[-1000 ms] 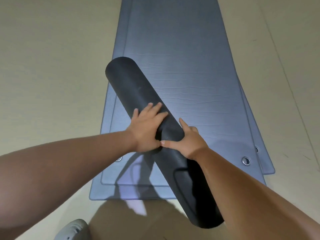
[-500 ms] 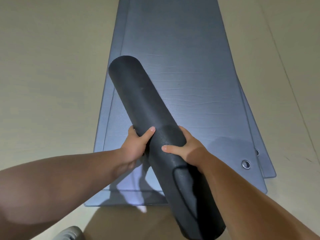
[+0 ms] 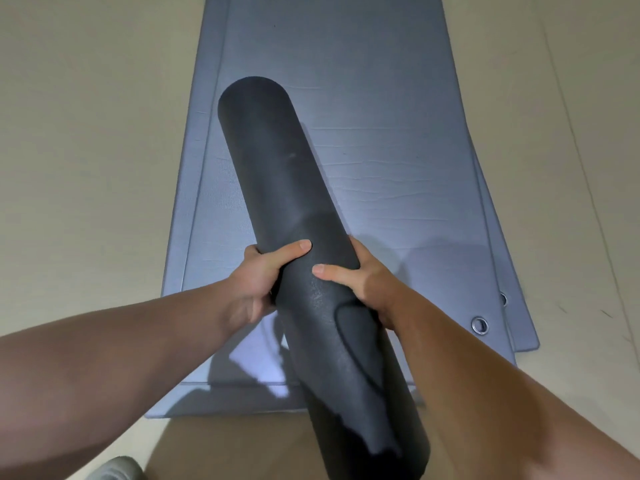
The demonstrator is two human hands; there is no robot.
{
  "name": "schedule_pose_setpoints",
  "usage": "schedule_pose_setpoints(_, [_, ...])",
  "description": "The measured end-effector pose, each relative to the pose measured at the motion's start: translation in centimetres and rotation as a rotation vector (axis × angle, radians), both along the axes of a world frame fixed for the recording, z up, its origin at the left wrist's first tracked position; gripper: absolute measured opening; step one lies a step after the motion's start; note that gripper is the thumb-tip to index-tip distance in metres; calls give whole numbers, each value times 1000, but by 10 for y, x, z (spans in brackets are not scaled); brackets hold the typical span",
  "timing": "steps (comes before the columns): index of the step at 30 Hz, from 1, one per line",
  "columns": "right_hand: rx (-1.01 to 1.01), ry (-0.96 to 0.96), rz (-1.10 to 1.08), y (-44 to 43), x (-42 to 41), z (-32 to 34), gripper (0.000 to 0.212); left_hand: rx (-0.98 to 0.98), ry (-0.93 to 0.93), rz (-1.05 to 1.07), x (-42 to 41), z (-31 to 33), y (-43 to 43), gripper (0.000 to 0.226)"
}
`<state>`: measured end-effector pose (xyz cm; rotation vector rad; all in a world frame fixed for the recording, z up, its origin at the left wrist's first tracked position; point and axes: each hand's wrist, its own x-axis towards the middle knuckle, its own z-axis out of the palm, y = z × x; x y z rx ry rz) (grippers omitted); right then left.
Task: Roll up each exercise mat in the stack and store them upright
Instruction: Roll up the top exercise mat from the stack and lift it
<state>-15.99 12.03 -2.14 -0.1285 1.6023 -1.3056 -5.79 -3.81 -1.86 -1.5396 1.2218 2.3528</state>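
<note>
- Carrying step in hand: the rolled black mat (image 3: 294, 202) is held at a slant over the stack of flat mats (image 3: 398, 150). Its far end points away and to the left, and its near end drops toward the bottom of view.
- The roll appears lifted clear of the stack, since its shadow falls on the top sheet.
- Left hand (image 3: 258, 282) is wrapped round the roll from its left side, thumb laid across the top.
- Right hand (image 3: 367, 282) is wrapped round from the right side, thumb also on top. The two thumbs are near each other but apart.
- Judgement: rolling of this mat looks finished. What is left is standing it on end; the storage spot is not in view.
- The outer flap (image 3: 346, 327) shows as a curved loose edge just below the right hand. It will likely spring open if the squeeze slackens, so the next move calls for a firm grip while tipping the roll vertical.
- The stack shows several grey-blue layers with stepped edges at the near and right sides, none yet rolled. A metal eyelet (image 3: 479, 324) sits at the near right corner.
- Room: beige floor (image 3: 86, 150) lies on both sides. A shoe (image 3: 114, 467) is at lower left, near the stack's near edge.
</note>
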Motion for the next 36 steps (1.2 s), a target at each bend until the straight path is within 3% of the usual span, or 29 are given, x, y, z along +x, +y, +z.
schedule_pose_setpoints(5, [-63,67,-67,-8,-9,51,70,-59,66,-40,-17,48,-14,86])
schedule_pose_setpoints(11, [-154,126,-113,-20,-10,212,79,5,232,-134,-17,197,-53,78])
schedule_pose_setpoints(18, [-206,186,-62,-66,28,485,74,1,303,-168,25,457,-103,80])
schedule_pose_setpoints(24, [-244,212,-29,-130,104,691,75,49,335,-116,111,661,-161,80])
schedule_pose_setpoints(31, [-313,151,-22,-219,175,798,91,-111,335,-100,187,798,-246,93])
schedule_pose_setpoints(36, [-392,137,-36,-277,170,828,74,-208,372,-56,184,844,-302,70])
